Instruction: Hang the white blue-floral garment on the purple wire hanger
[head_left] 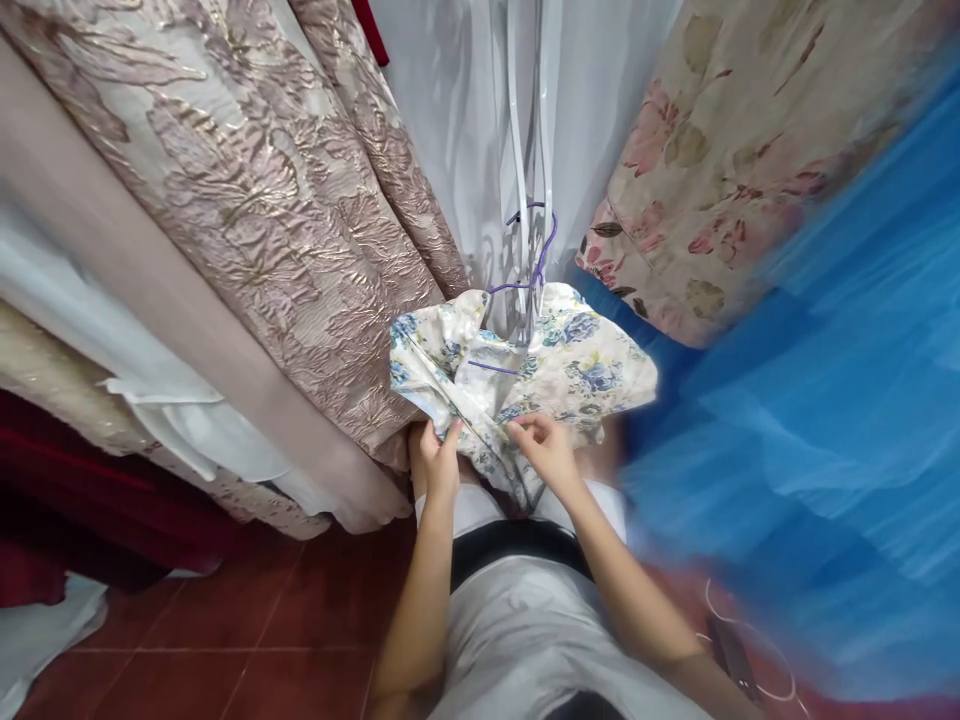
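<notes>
A white garment with a blue floral print [592, 365] hangs in front of me on a purple wire hanger [553, 240], whose hook and shoulder show above the collar opening. My left hand [442, 458] grips the garment's lower left edge between thumb and fingers. On its front, near the middle, my right hand [547, 452] pinches the fabric beside a long pale folded strip [469, 405] that runs diagonally down across it. White straps [517, 130] hang down behind the hanger's hook. The garment's lower end is partly hidden by my hands.
Pink and gold brocade dresses [262, 200] hang close on the left. Sheer white fabric [442, 90] hangs behind, a beige floral dress [675, 230] and blue tulle [810, 430] on the right. On the red tiled floor [300, 600], a dark power strip [731, 655] lies with a white cable.
</notes>
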